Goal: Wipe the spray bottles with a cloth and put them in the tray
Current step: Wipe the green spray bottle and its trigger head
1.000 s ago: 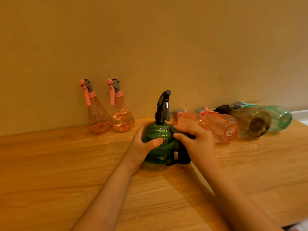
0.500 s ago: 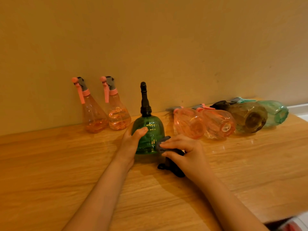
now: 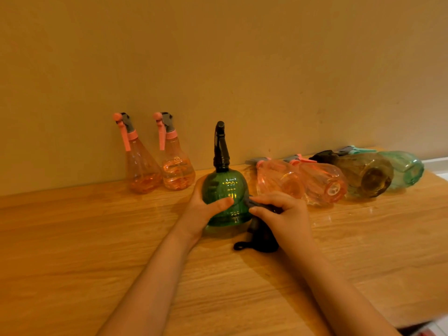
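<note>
A green bottle [image 3: 226,197] with a black sprayer [image 3: 220,147] stands upright on the wooden table [image 3: 72,238], near the middle. The left hand [image 3: 206,209] grips its left side, thumb curled across the front of the ribbed body. The right hand [image 3: 283,218] pinches a dark cloth [image 3: 260,236] between thumb and fingers and holds it against the bottle's lower right side; the cloth hangs down to the table, a small loop lying at its lower left end. Against the wall [image 3: 218,69] to the left stand 2 upright pink bottles [image 3: 143,166] [image 3: 177,166] with pink triggers and grey heads, just beside each other, each holding some liquid. To the right, 4 bottles lie on their sides in a row with their bases toward the camera: 2 pink ones [image 3: 278,178] [image 3: 324,183], a brown one [image 3: 366,174] with a dark head, and a teal one [image 3: 407,167] farthest right. Neighbouring bottles in that row touch or overlap. No label, brand or writing can be read on any bottle; the bodies are clear tinted plastic. No tray shows in the head view.
</note>
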### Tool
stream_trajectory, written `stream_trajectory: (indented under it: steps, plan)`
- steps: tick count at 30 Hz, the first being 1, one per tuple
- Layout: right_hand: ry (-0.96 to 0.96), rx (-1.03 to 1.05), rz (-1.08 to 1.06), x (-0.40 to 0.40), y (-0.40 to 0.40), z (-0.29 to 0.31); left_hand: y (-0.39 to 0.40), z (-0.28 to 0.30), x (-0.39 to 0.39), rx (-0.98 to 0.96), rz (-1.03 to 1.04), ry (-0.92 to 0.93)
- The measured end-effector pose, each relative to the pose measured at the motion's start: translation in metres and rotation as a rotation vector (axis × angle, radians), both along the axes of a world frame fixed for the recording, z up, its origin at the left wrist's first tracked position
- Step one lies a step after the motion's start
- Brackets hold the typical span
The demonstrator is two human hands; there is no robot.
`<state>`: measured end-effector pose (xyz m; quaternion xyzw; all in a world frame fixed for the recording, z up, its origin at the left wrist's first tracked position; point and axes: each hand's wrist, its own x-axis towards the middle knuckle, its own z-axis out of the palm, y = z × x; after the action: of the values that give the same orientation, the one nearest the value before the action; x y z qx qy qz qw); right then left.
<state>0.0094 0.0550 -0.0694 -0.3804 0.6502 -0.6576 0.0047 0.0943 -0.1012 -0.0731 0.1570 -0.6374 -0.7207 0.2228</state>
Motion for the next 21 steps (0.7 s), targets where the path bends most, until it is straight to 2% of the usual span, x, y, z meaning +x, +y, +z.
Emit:
stream_trajectory:
  steps: [3, 7, 12, 18, 21]
  plan:
    - [0.019, 0.023, 0.005, -0.004, -0.006, 0.013, -0.002, 0.000, 0.001, 0.021, -0.009, 0.018]
    - [0.137, 0.073, 0.021, -0.013, -0.020, 0.039, -0.008, -0.001, 0.005, 0.053, -0.078, 0.009]
    - [0.132, 0.165, 0.111, -0.023, -0.035, 0.060, -0.009, -0.004, 0.005, -0.009, -0.134, -0.020]
    - [0.203, 0.096, 0.029, -0.022, -0.019, 0.037, -0.008, -0.005, 0.002, 0.041, -0.098, -0.014]
    - [0.148, 0.065, 0.042, -0.011, -0.007, 0.013, -0.008, -0.005, 0.000, 0.108, -0.051, 0.000]
